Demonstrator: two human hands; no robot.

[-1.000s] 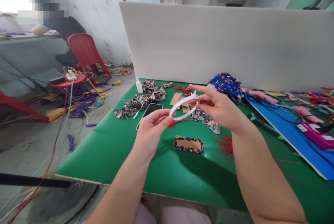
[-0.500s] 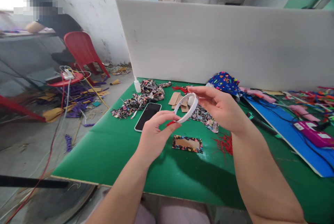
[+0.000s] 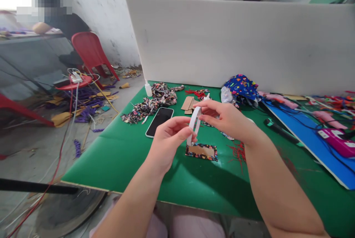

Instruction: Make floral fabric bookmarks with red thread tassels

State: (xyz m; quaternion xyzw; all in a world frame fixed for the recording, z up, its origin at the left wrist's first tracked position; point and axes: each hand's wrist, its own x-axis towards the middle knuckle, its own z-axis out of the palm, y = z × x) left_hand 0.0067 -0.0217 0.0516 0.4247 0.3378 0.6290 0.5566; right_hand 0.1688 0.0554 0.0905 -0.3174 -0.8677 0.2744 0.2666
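As hands point(image 3: 168, 140) hold white ring point(image 3: 194, 116), green table point(image 3: 119, 158) beneath

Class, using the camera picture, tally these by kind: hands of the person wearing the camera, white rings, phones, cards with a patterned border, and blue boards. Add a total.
Hands: 2 (left hand, right hand)
White ring: 1
Phone: 1
Bordered card: 1
Blue board: 1
Total: 6

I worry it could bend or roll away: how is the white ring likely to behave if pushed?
The white ring is probably fairly stiff, since it shows an even curve between the hands. Its band looks thin, so it is likely light. Being a loop, it may roll if pushed on edge.
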